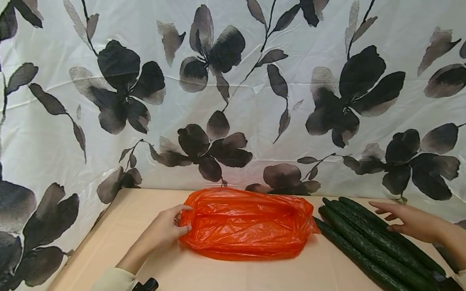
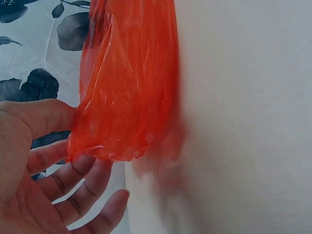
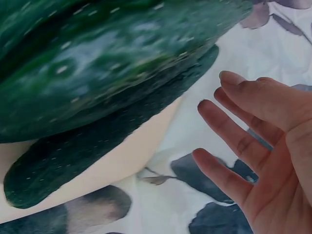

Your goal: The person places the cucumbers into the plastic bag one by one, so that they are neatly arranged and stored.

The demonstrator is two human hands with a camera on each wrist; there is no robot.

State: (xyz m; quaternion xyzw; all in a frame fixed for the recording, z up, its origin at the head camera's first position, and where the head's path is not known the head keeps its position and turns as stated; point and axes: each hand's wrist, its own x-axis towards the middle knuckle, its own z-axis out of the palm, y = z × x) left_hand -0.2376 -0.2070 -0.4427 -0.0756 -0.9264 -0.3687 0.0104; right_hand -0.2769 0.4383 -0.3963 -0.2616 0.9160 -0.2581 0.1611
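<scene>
A crinkled orange-red plastic bag (image 1: 245, 227) lies lengthwise on the table. At its left end is my left hand (image 1: 169, 226); in the left wrist view the fingertips (image 2: 103, 168) touch the bag's gathered edge (image 2: 112, 146), with thumb and fingers spread apart. Whether anything is inside the bag I cannot tell. Several long dark green cucumbers (image 1: 379, 251) lie side by side, slanting, to the right of the bag. Over their far right side hovers my right hand (image 1: 412, 222), fingers loosely extended and holding nothing. The right wrist view shows a gap between that hand and the cucumbers (image 3: 112, 73).
The pale tan table (image 1: 243, 289) has its far edge just behind the bag and cucumbers. Behind it hangs a white cloth (image 1: 270, 116) printed with dark flowers, which also shows along the left side. A black strap device (image 1: 144, 289) sits on the left wrist.
</scene>
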